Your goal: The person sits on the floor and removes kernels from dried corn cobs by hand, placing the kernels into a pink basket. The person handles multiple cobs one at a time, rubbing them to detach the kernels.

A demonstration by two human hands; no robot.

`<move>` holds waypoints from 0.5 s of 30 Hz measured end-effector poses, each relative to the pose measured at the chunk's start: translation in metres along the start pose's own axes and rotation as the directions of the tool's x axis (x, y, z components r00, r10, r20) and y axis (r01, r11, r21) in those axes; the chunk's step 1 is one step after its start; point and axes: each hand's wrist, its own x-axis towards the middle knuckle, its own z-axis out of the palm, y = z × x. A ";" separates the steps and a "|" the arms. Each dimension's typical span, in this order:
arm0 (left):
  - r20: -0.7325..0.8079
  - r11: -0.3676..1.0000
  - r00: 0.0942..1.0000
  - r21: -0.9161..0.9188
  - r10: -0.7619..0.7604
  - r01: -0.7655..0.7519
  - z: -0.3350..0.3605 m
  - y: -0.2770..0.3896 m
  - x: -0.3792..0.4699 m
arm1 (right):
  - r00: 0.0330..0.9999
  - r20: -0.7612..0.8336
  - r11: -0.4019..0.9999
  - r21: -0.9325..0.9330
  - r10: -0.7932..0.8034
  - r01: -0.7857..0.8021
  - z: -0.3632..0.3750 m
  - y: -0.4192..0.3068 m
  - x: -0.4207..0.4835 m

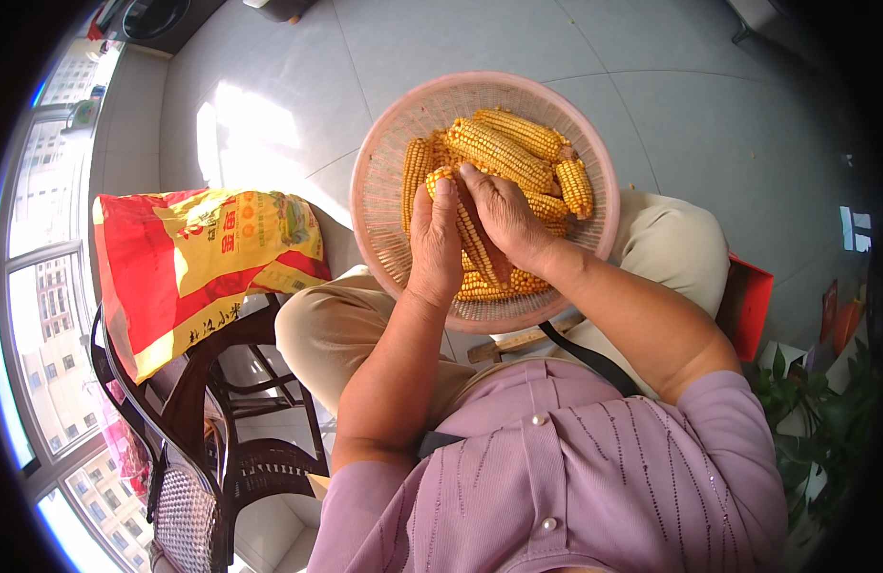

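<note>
Both my hands grip one partly shelled ear of corn (477,240) above the basket. Rows of yellow kernels remain along its left side, and bare reddish cob shows on the right. My left hand (436,240) wraps its left side, thumb up near the kernel-covered tip. My right hand (504,215) presses against the bare side, thumb near the upper end. Below them is a round pink plastic mesh basket (381,215) at my knees. Several whole dried ears of corn (502,154) lie in it, partly hidden by my hands.
A red and yellow printed sack (212,251) rests on a dark wooden chair (198,401) at my left, beside the windows (48,286). A red box-like object (746,308) stands by my right knee, with a leafy plant (799,415) behind it. Grey tiles (456,43) cover the floor.
</note>
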 end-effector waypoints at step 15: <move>0.041 0.910 0.996 -0.405 -0.074 0.084 -0.008 0.005 0.013 | 0.975 0.120 0.969 -0.141 -0.185 0.201 0.004 -0.010 -0.002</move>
